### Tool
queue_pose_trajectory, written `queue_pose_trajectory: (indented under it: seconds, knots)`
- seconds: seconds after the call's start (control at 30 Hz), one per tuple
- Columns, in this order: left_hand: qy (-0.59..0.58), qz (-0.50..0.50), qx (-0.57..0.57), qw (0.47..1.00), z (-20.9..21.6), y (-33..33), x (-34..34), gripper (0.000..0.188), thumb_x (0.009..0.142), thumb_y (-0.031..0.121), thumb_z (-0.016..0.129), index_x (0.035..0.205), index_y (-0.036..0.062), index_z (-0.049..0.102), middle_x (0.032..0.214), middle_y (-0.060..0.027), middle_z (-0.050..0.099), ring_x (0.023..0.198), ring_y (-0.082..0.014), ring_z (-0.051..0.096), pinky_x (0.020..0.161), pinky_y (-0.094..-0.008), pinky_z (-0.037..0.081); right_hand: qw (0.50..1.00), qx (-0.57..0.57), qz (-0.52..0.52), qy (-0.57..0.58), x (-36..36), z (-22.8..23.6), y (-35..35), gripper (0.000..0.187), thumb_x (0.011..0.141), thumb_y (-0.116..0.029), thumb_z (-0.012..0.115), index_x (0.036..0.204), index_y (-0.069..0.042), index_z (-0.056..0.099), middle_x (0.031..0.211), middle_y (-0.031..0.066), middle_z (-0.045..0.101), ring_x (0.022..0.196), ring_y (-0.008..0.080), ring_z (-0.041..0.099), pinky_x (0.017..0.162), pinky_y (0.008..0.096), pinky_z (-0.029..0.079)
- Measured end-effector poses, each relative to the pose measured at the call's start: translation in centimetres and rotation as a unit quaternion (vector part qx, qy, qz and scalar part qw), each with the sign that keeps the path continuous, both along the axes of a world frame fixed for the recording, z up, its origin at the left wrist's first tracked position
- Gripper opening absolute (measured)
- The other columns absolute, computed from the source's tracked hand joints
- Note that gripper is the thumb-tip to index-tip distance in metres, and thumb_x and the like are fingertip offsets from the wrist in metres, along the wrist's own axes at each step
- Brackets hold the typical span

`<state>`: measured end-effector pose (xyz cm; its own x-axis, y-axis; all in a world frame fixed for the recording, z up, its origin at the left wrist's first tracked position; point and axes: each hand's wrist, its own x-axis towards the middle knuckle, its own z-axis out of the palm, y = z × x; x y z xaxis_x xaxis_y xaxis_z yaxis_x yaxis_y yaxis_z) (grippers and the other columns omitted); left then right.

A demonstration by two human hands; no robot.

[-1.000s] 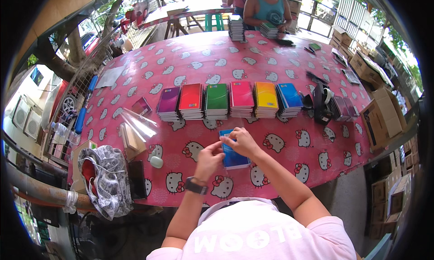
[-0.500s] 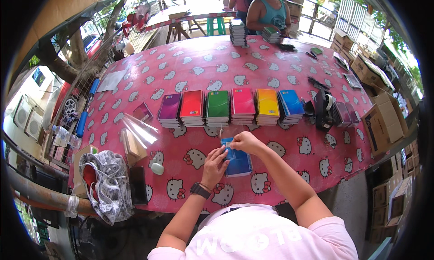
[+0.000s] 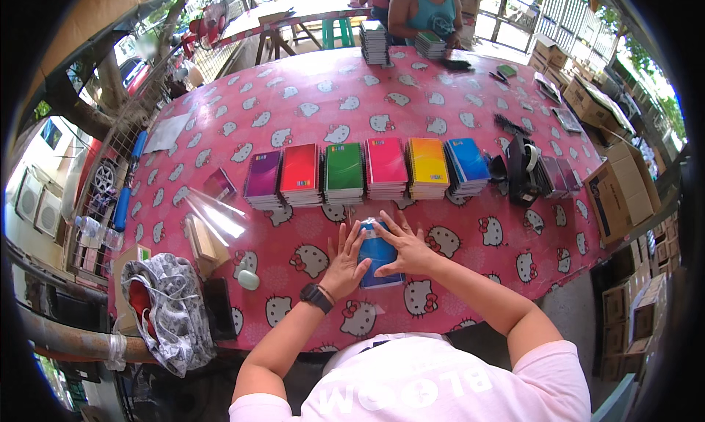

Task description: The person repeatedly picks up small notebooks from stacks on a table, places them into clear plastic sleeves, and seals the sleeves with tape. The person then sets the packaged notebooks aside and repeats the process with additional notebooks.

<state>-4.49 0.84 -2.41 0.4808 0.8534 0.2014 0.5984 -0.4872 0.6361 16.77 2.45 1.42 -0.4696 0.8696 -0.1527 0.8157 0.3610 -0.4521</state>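
Observation:
A small blue notebook (image 3: 377,254) lies on the table close in front of me, with shiny clear plastic at its top edge. My left hand (image 3: 344,264) rests on its left side, fingers stretched out. Across its upper right lies my right hand (image 3: 404,247), fingers spread and flat. Neither hand grips anything. Just beyond stand stacks of spiral notebooks in a row: purple (image 3: 263,174), red (image 3: 299,168), green (image 3: 344,166), pink (image 3: 386,161), yellow (image 3: 428,163) and blue (image 3: 468,160).
Clear plastic sleeves (image 3: 214,215), a pale green oval case (image 3: 248,279) and a patterned cloth bag (image 3: 163,304) lie to the left. A black tape dispenser (image 3: 523,174) stands right of the stacks. Cardboard boxes (image 3: 623,192) line the right side. Another person (image 3: 422,14) works at the far edge.
My right hand has gone from a pinch at the notebook's top edge to lying spread over it. My left hand's fingers have spread and straightened. The view has shifted slightly.

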Motion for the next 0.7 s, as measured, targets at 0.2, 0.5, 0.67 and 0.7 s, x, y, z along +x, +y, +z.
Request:
queue_pose_trajectory:
  seconds: [0.2, 0.5, 0.67, 0.7]
  knots:
    - [0.089, 0.038, -0.037, 0.995, 2.4, 0.3, 0.9, 0.073, 0.082, 0.052, 0.054, 0.144, 0.0240, 0.027, 0.153, 0.0042, 0.013, 0.141, -0.0319, -0.003, 0.105, -0.0642, 0.000, 1.000, -0.003, -0.016, -0.015, -1.6, 0.3, 0.2, 0.129, 0.045, -0.070, 0.074, 0.147, -0.021, 0.013, 0.154, 0.0038, -0.001, 0.139, 0.0394, -0.010, 0.100, 0.0719, 0.005]
    - [0.114, 0.039, -0.047, 0.992, 2.9, 1.3, 1.4, 0.073, 0.075, 0.059, 0.060, 0.139, 0.0307, 0.038, 0.152, 0.0042, 0.017, 0.140, -0.0348, -0.001, 0.102, -0.0695, 0.004, 0.994, 0.096, 0.027, 0.047, 0.3, 1.3, -1.5, 0.128, 0.050, -0.068, 0.074, 0.148, -0.015, 0.009, 0.149, 0.0194, 0.017, 0.138, 0.0431, 0.006, 0.101, 0.0680, 0.009]
    - [0.121, 0.046, -0.068, 0.989, 3.4, 0.9, 1.4, 0.073, 0.075, 0.060, 0.059, 0.139, 0.0309, 0.038, 0.152, 0.0047, 0.016, 0.141, -0.0340, -0.002, 0.101, -0.0703, 0.004, 0.771, 0.445, -0.447, 0.088, 22.3, 0.3, 5.0, 0.055, 0.080, -0.042, 0.065, 0.118, -0.007, 0.047, 0.101, 0.0086, 0.059, 0.091, 0.0304, 0.052, 0.078, 0.0523, 0.037]
    - [0.118, 0.039, -0.069, 0.990, 3.4, 1.2, 1.9, 0.073, 0.075, 0.061, 0.059, 0.139, 0.0310, 0.038, 0.152, 0.0048, 0.016, 0.141, -0.0339, -0.002, 0.101, -0.0704, 0.004, 0.683, 0.427, -0.592, -0.004, 27.5, 0.0, 5.2, 0.059, 0.083, -0.041, 0.062, 0.126, -0.008, 0.040, 0.099, 0.0042, 0.061, 0.094, 0.0308, 0.052, 0.077, 0.0541, 0.037]
